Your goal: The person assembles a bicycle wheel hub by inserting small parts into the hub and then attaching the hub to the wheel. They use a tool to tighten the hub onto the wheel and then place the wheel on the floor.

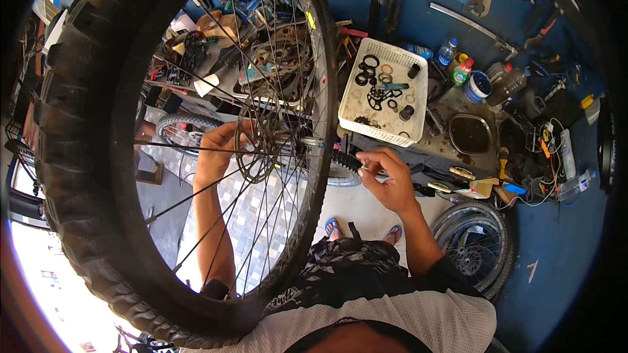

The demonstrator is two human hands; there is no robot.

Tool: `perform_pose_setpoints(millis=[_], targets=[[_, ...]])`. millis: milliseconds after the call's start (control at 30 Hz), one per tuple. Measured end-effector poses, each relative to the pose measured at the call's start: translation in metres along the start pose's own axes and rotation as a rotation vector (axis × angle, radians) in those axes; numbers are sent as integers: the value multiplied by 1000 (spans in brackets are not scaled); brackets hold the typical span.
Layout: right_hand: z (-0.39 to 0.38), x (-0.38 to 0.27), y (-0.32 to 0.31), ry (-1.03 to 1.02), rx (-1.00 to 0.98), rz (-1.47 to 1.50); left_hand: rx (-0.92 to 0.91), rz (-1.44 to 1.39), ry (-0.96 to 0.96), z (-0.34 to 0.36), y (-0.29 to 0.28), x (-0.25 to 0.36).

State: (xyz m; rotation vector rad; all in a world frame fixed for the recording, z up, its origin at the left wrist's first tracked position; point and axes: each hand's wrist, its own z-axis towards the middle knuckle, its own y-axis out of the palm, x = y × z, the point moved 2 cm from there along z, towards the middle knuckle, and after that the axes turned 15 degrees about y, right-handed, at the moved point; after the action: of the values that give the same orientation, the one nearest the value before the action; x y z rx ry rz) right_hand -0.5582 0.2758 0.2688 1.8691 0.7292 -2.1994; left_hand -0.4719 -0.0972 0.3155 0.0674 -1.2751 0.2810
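A large bicycle wheel with a knobbly black tyre (82, 176) stands upright before me, filling the left half of the head view. Its perforated brake disc (260, 163) surrounds the hub, and a silvery axle end (313, 142) points right. Behind the spokes, my left hand (222, 144) is closed at the left side of the hub, fingertips by the disc; what they grip is hidden. My right hand (391, 176), to the right of the wheel, pinches thumb and forefinger around a tiny thing too small to name.
A white plastic basket (348, 108) of small bike parts sits on the cluttered workbench (435, 157). Bottles, a blue-and-white tub (477, 85) and a metal dish (470, 133) stand right of it. Tools hang on the blue wall. More wheels (474, 248) lean at the lower right.
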Motion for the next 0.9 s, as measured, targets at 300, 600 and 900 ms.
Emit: perform_pose_setpoints(millis=[300,600,900], targets=[[23,-28,23,-178,27,81,2,-136,11,-11,11,-23],[34,-31,38,-168,13,70,106,-192,-20,-12,22,-23],[42,-28,35,-187,24,26,95,-231,-25,-7,16,-34]])
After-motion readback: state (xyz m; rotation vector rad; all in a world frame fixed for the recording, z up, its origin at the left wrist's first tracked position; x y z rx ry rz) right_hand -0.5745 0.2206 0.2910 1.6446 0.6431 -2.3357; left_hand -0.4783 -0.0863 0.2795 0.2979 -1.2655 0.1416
